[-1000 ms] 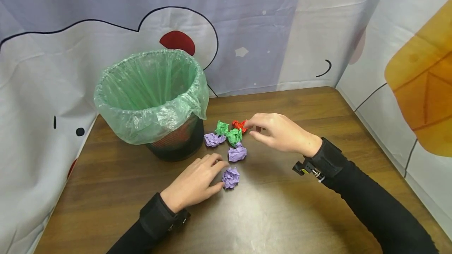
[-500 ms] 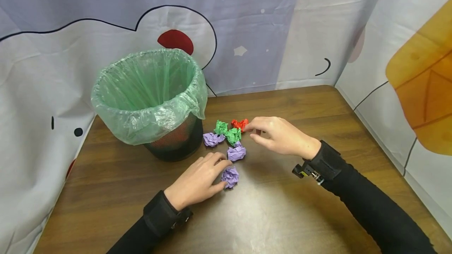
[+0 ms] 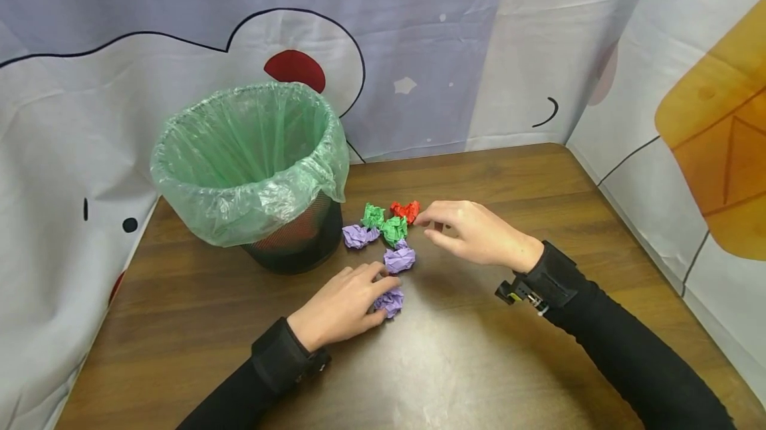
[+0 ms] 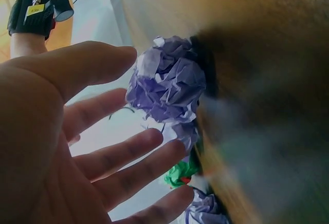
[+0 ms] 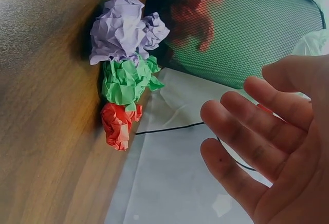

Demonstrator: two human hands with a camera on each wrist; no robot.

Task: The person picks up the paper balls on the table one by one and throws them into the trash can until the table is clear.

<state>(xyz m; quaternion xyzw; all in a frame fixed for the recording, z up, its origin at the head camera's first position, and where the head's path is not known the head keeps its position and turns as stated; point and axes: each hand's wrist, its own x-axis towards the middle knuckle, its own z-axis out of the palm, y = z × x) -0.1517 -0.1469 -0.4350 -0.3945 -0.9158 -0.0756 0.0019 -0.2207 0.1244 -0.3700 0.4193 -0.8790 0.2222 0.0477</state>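
Note:
My left hand is at the nearest crumpled purple paper ball, thumb and index finger on either side of its left part. In the left wrist view, thumb and fingers are spread beside that ball; whether they touch it I cannot tell. My right hand hovers just right of a crumpled red paper ball, loosely bent and holding nothing. Two green paper balls lie beside the red one. Another purple ball is in front of them, and one more purple ball lies to the left.
A black mesh wastebasket with a green plastic liner over its rim stands at the back left of the wooden table. Something red shows through its mesh. A printed curtain hangs behind the table and on its sides.
My left hand has moved right and slightly up, so its fingers now cover part of the nearest purple ball. The right hand has lowered slightly beside the red ball. The balls lie where they were.

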